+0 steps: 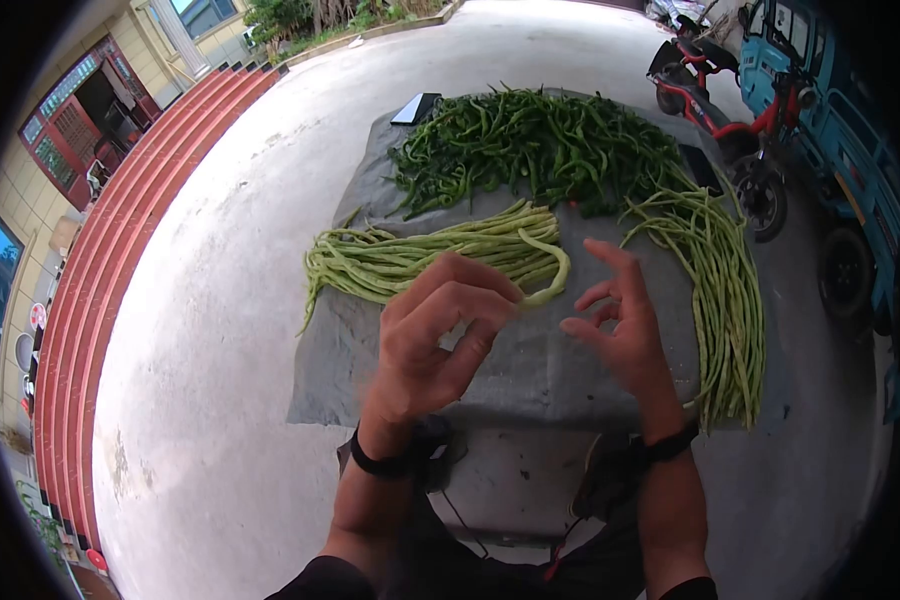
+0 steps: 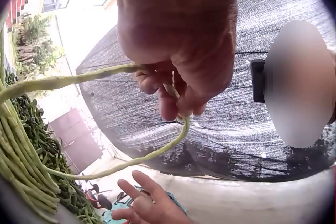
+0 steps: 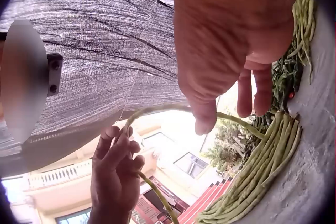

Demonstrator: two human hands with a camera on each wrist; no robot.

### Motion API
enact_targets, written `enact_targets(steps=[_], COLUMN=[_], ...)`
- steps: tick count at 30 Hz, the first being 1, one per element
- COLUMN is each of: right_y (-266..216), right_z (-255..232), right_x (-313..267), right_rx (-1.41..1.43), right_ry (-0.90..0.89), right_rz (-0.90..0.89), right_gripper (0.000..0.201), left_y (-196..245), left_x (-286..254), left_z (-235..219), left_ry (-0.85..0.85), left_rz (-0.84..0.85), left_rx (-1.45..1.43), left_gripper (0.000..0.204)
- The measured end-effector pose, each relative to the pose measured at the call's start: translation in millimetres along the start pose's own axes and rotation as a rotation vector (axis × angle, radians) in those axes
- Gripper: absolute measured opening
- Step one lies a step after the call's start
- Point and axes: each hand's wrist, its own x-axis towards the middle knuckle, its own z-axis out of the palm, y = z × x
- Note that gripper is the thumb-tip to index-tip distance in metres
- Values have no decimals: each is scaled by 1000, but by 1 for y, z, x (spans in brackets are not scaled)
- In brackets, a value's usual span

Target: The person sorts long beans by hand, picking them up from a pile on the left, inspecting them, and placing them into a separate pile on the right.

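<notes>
Between thumb and fingers my left hand [image 1: 432,330] pinches a single long bean [image 1: 564,268], which curves out toward the right. Both lengths of that long bean [image 2: 79,78] trail from the fingers in the left wrist view. My right hand [image 1: 627,325] is held up just right of the bean's bend, fingers loosely spread and nothing gripped. A bundle of long beans [image 1: 370,262] lies on the grey cloth [image 1: 530,375] behind the left hand. Another bundle of long beans [image 1: 725,310] lies along the cloth's right side.
A heap of green peppers [image 1: 540,140] covers the far part of the cloth. A phone [image 1: 702,170] lies at its right, and a flat light-and-dark object [image 1: 416,109] at its left. A blue three-wheeler [image 1: 850,150] and a red bike [image 1: 715,105] stand right; red steps [image 1: 130,260] run left.
</notes>
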Motion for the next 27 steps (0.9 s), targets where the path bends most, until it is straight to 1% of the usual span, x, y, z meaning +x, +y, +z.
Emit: enact_targets(steps=[1, 3, 5, 6, 8, 9, 11, 12, 14, 15, 18, 19, 21, 22, 24, 27], right_y=[-3, -6, -2, 1, 23, 25, 22, 17, 13, 13, 13, 11, 6, 6, 7, 11], right_z=[7, 17, 18, 19, 19, 18, 8, 2, -10, -17, -35, -41, -53, -57, -65, -79], right_x=[0, -1, 0, 0, -4, -3, -5, -4, -3, -3, -3, -4, -6, -6, -8, -13], right_rx=[39, 118, 141, 152, 126, 112, -5, -64, -184, -243, -367, -368, -371, -380, -398, -354], right_ry=[6, 18, -30, -54, 3, 31, 65, 82, 71, 66, 8, -16, -63, -82, -116, -218], right_rz=[-8, -23, -72, -96, -43, -16, 59, 96, 70, 58, 88, 124, 197, 200, 209, 326], right_gripper=[79, 73, 56, 48, 30, 21, 14, 11, 13, 14, 17, 17, 18, 18, 20, 21], left_y=[6, 16, 22, 23, 23, 22, 16, 13, 4, -7, -40, -44, -58, -65, -78, -87], left_x=[1, 2, 2, 2, 2, 1, -2, -4, -10, -13, -21, -25, -30, -32, -39, -50], left_z=[5, 8, 9, 8, 6, 3, -5, -9, -16, -18, -19, -25, -26, -26, -28, -26], left_ry=[-17, -86, -128, -97, -36, 4, 86, 128, 211, 233, 360, 328, 269, 240, 51, -221], left_rz=[22, 67, 110, 122, 148, 114, 47, -25, -169, -198, -316, -455, -511, -539, -548, -551], left_rx=[-15, -34, -54, -35, 3, 32, 89, 97, 112, 147, 64, 24, 66, 87, 202, 337], left_gripper=[24, 21, 21, 20, 18, 20, 24, 22, 19, 16, 18, 16, 17, 17, 19, 26])
